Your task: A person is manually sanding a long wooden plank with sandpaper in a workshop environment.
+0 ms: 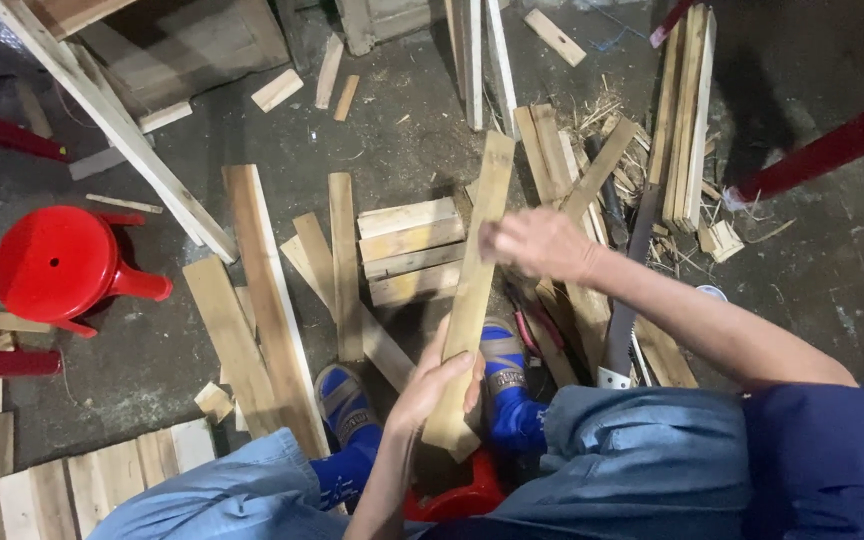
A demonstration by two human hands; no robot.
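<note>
A long pale wooden slat (474,280) stands tilted in front of me, its lower end near my knees. My left hand (437,385) is wrapped around its lower part. My right hand (537,243) is blurred and touches the slat's upper half from the right side. Under the slat my feet wear blue sandals (504,372). A stack of short planks (410,250) lies on the floor just left of the slat.
Loose boards (262,290) and offcuts lie scattered over the dark concrete floor. A red plastic stool (60,265) stands at left. A bundle of thin slats (687,115) leans at upper right. A handsaw (624,300) lies by my right forearm. More planks (102,475) lie at lower left.
</note>
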